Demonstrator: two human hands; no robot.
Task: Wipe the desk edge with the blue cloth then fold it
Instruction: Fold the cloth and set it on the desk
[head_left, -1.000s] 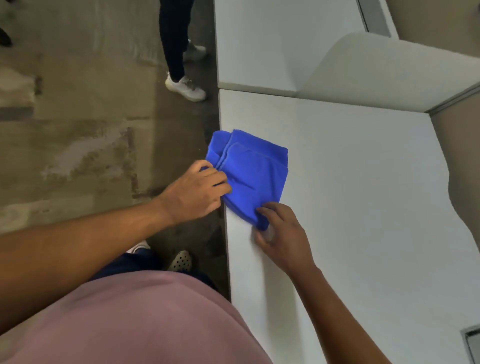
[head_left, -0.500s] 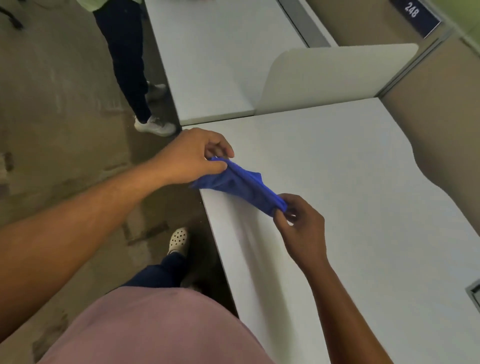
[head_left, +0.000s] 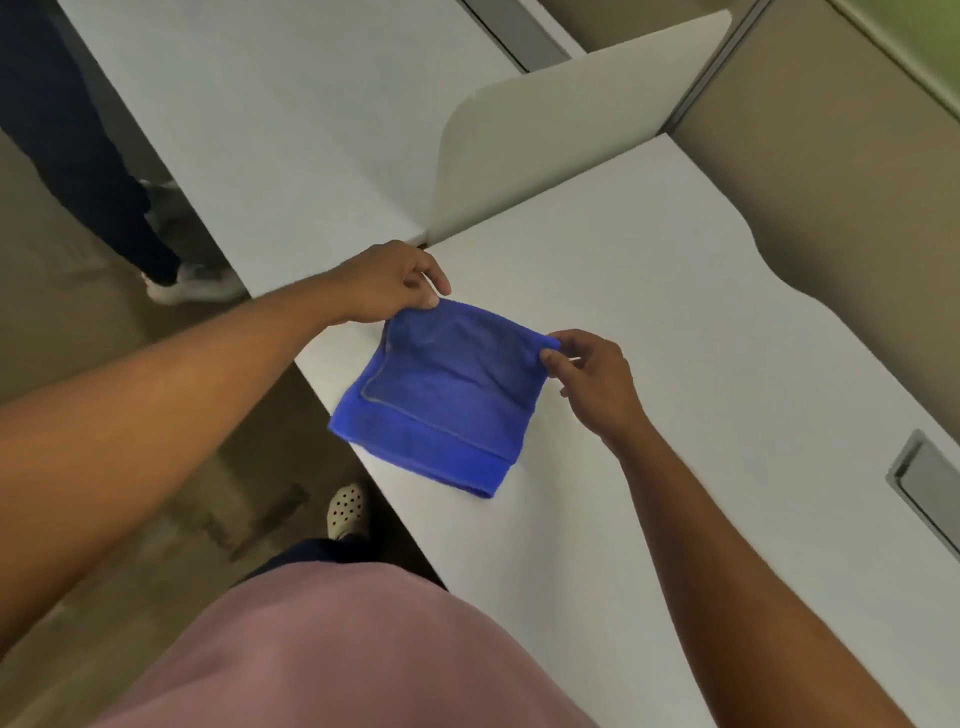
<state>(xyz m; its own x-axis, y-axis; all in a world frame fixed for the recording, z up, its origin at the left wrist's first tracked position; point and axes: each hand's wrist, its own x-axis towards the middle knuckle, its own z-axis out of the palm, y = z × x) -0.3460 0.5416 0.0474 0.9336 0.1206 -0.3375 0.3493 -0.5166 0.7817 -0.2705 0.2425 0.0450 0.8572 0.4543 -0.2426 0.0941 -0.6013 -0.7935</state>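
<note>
The blue cloth (head_left: 447, 395) is spread over the left edge of the white desk (head_left: 675, 364), its near part resting on the surface and folded in layers. My left hand (head_left: 389, 283) pinches the cloth's far left corner. My right hand (head_left: 587, 379) pinches the far right corner, and the top edge is stretched between the two, lifted slightly off the desk.
A curved white divider panel (head_left: 571, 114) stands at the desk's far end, with another white desk (head_left: 285, 114) beyond it. A grey cable cut-out (head_left: 924, 488) sits at the right. Another person's legs and a white shoe (head_left: 192, 286) stand on the floor at left.
The cloth was gripped flat at the desk edge, then lifted as a bunched strip. Now it is opened out wider between both hands, farther onto the desk.
</note>
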